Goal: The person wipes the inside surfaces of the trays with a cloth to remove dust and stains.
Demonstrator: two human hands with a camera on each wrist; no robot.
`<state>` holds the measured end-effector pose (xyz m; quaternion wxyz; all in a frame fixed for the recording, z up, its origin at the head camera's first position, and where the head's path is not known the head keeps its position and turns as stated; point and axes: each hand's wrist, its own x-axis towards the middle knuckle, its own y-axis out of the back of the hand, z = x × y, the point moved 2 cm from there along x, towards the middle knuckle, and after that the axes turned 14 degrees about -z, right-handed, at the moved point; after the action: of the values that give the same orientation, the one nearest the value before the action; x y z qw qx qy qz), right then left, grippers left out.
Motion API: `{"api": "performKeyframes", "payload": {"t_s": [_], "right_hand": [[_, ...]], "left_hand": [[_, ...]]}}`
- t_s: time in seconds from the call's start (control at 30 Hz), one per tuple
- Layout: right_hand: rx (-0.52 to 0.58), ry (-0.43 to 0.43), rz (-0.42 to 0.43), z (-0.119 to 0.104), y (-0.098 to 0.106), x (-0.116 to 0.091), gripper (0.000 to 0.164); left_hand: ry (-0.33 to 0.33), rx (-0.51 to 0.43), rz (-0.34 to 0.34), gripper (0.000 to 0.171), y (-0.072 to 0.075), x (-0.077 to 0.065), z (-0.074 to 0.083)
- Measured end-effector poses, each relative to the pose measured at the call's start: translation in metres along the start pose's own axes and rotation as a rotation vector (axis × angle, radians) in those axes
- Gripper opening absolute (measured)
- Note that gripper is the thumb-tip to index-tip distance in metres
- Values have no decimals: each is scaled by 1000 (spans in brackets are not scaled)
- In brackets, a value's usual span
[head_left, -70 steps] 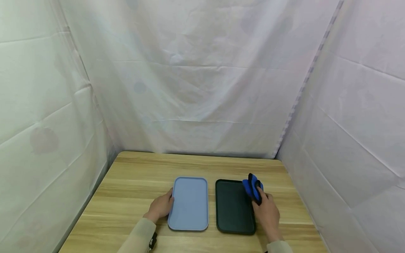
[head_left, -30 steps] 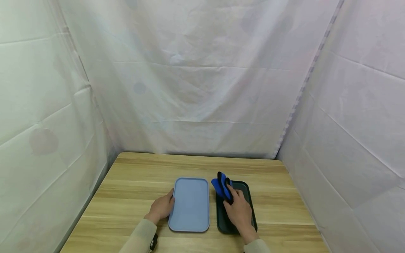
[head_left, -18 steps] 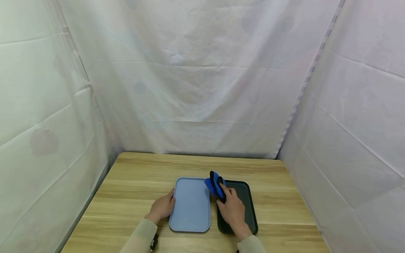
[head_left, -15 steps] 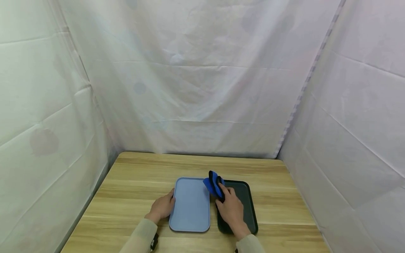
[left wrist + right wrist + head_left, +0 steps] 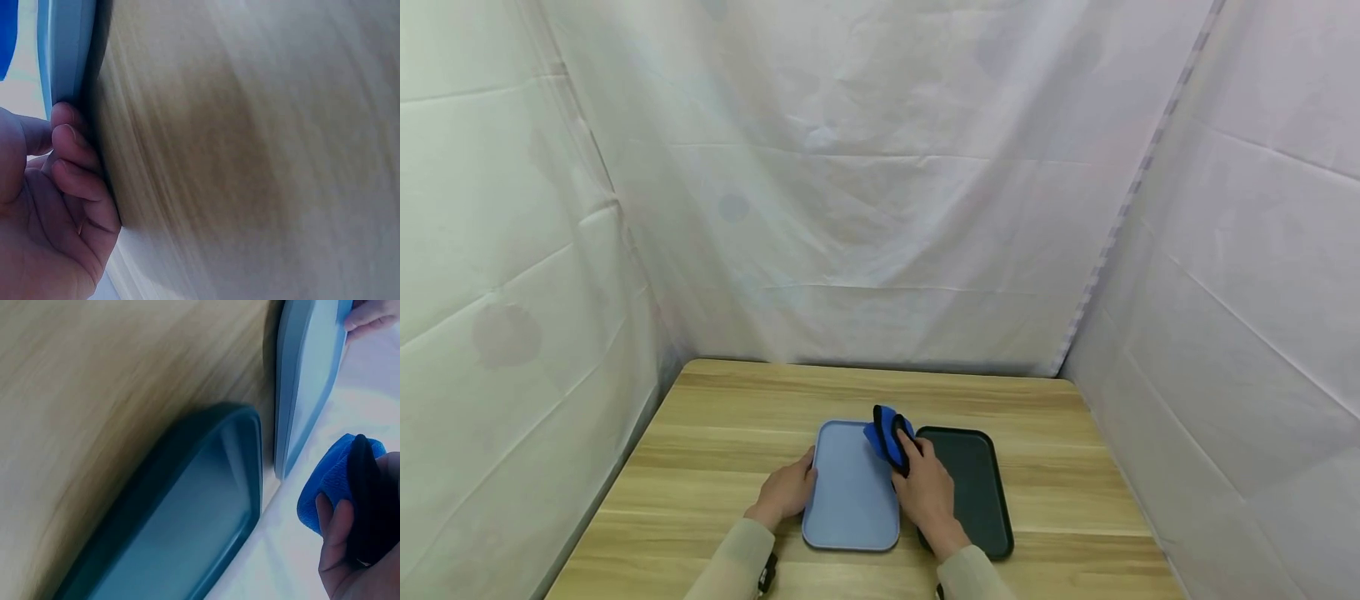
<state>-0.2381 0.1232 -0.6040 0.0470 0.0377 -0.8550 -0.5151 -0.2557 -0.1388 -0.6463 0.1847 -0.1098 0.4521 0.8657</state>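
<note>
A light-blue tray lies flat on the wooden table, and my left hand grips its left edge. In the left wrist view, the curled fingers meet the tray's side. My right hand pinches a folded blue cloth with black edging over the upper right part of that tray. The right wrist view shows fingertips and thumb bunching the cloth; it appears raised above the trays. Partly under the right forearm lies a dark green tray.
The wooden table reaches out to both sides of the trays. White curtains stand behind it and along its left and right sides. A narrow strip of table separates the two trays.
My right hand has carried the cloth leftward, from the dark green tray's right edge across to the light-blue tray. The left hand has stayed at its tray edge.
</note>
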Motion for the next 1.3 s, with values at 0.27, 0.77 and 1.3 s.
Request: {"api": "performKeyframes", "payload": {"t_s": [0.27, 0.77, 1.3], "right_hand": [[-55, -7, -41, -11, -14, 9, 73], [-180, -27, -145, -20, -42, 21, 73], [-217, -14, -270, -27, -52, 29, 69]], "left_hand": [[0, -3, -3, 52, -1, 0, -1], [-3, 8, 12, 51, -2, 2, -1], [-2, 40, 2, 52, -1, 1, 0]]}}
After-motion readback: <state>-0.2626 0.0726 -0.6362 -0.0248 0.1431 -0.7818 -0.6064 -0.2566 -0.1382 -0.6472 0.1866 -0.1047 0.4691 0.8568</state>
